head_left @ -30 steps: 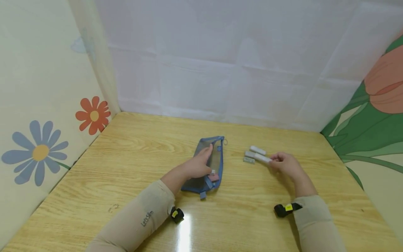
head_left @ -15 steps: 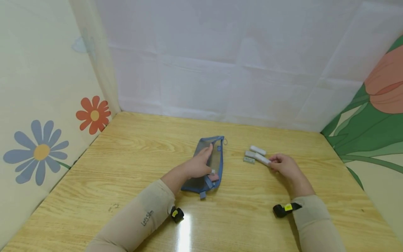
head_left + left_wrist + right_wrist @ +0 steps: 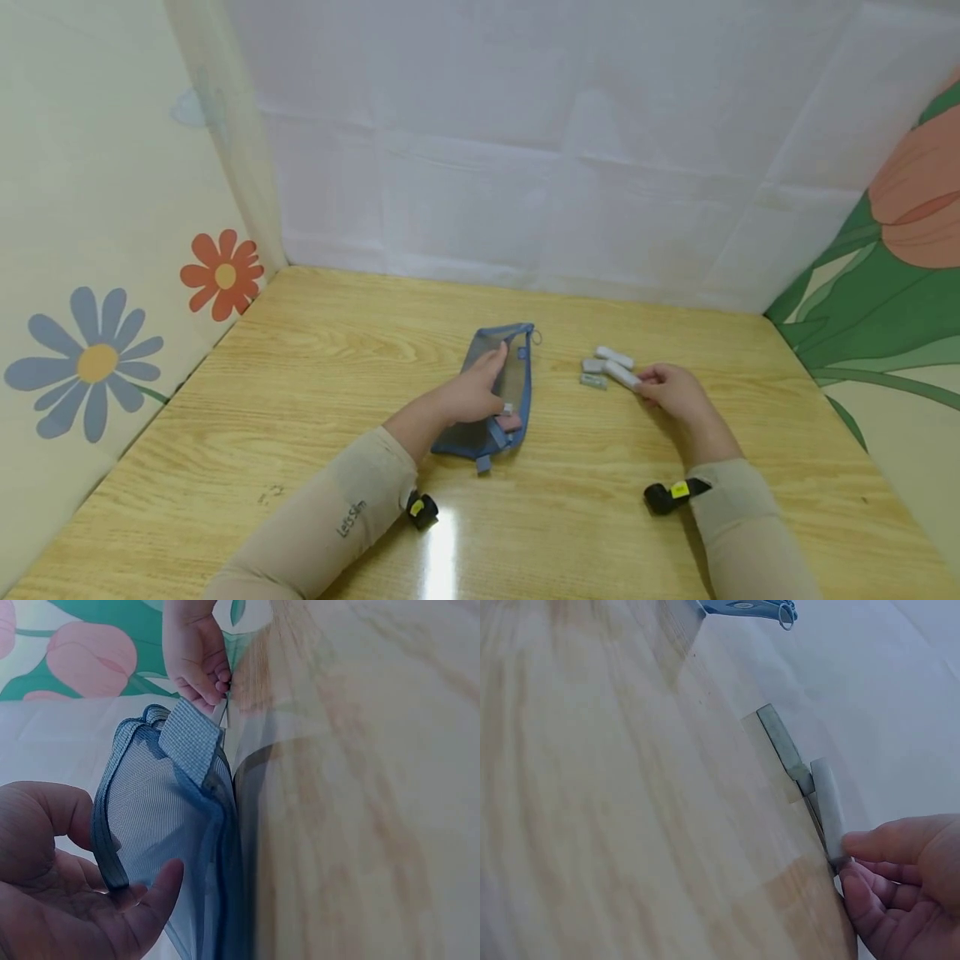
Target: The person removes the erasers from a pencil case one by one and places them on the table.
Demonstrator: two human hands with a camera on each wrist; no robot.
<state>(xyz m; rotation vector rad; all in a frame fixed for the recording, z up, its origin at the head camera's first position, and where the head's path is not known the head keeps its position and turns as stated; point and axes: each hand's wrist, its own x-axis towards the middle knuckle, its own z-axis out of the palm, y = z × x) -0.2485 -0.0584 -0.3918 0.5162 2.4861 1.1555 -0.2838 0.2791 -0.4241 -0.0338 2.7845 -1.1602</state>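
Observation:
A blue mesh zip pouch (image 3: 517,383) lies on the table, its mouth gaping toward the right. My left hand (image 3: 471,393) grips its upper edge; in the left wrist view fingers (image 3: 71,814) bend round the pouch's rim (image 3: 105,840). A pink block (image 3: 508,423) shows at the pouch's near end. To the right, my right hand (image 3: 673,392) pinches the near end of a white, bar-shaped block (image 3: 622,374) between thumb and finger. That block (image 3: 826,806) slants up from the table in the right wrist view. Its far end overlaps a grey block (image 3: 593,366).
Another white block (image 3: 614,357) lies just behind the held one. A small greenish-grey block (image 3: 593,381) lies in front of the grey one. The wooden table (image 3: 360,333) meets a white cloth backdrop (image 3: 480,167) at the back.
My right hand has shifted slightly left, and the white block in it has turned a little and slid over the grey block. The left hand and pouch have stayed put.

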